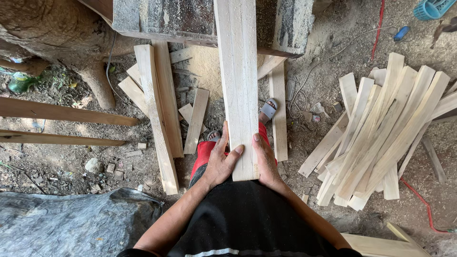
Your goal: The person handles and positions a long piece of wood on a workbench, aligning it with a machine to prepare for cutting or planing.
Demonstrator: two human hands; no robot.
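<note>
A long pale wooden plank (238,85) runs from a dusty grey machine table (162,19) at the top down to my waist. My left hand (220,164) grips the plank's near end from the left, thumb lying across its top face. My right hand (264,164) presses against the plank's right edge, fingers pointing away from me. Both hands hold the same near end. My red trousers and sandalled feet (268,109) show below the plank.
A heap of several cut pale strips (381,138) lies on the dirt to the right. More offcuts (159,109) lie to the left. A tree trunk (57,33), two horizontal rails (57,112), a grey tarp (76,223), a red cable (419,200) and a blue basket (431,8) surround the spot.
</note>
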